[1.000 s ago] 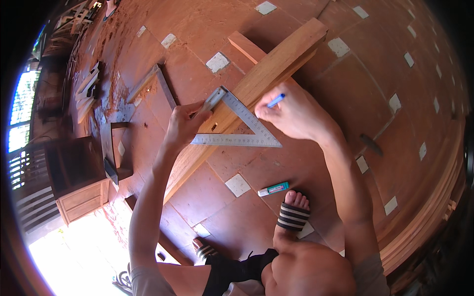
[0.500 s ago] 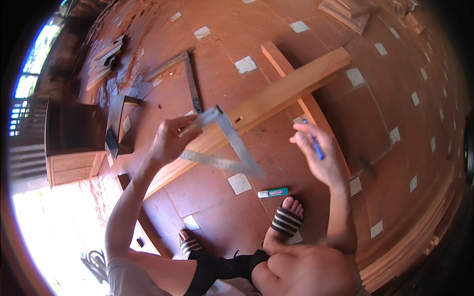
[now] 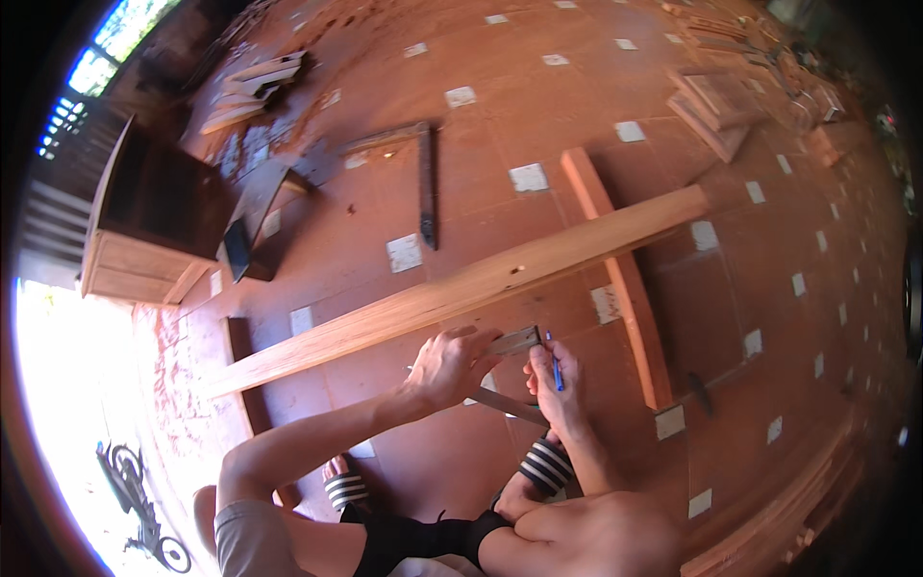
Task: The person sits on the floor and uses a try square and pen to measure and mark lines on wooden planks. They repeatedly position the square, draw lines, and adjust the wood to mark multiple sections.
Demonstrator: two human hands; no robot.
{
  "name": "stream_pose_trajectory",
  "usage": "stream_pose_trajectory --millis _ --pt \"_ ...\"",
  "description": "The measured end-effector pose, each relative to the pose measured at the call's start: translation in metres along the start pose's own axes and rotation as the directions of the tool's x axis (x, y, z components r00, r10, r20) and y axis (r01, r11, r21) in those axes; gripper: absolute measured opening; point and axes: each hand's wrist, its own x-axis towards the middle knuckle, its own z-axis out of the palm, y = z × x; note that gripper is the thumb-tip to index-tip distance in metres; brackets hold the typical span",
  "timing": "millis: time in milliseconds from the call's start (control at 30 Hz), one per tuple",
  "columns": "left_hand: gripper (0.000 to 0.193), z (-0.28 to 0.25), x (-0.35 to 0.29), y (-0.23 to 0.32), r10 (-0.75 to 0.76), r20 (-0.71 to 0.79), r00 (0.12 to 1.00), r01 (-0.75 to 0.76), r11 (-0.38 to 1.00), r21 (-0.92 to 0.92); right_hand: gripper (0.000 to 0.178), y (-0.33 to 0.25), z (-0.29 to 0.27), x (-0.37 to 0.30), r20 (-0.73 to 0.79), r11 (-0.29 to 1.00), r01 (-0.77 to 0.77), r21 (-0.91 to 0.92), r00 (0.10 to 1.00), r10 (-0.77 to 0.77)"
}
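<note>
Lowered off the plank, both hands hold things: left the square, right a pen.

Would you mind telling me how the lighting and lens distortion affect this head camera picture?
In the head view, daylight blows out the lower left corner to white; the long pale wooden plank bows with fisheye curvature; the red tiled floor is evenly lit; the left hand and the right hand, holding a blue pen, look sharp.
</note>
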Motion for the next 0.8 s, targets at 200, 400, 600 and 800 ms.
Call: stream_pose_trajectory --millis 200,400,600,800 --pt "0.041 0.01 0.005 0.001 0.216 -0.086 0.973 -0.208 0.974 0.095 0.029 0.03 -0.027 0.008 -0.091 0.976 0.121 -0.18 0.986 -0.139" --pt "0.062 -0.041 0.004 -0.03 0.361 -0.143 0.922 -0.251 0.834 0.491 0.026 0.064 -0.027 0.014 -0.115 0.8 0.129 -0.586 0.964 -0.239" --pt "0.099 -0.043 -0.005 -0.063 0.124 -0.248 0.961 0.029 0.844 0.535 0.02 0.085 -0.022 0.019 -0.117 0.745 0.207 -0.634 0.926 -0.358" --pt "0.102 -0.024 -0.001 -0.089 0.077 -0.286 0.955 0.105 0.817 0.567 0.019 0.091 -0.024 0.02 -0.103 0.699 0.224 -0.679 0.914 -0.393"
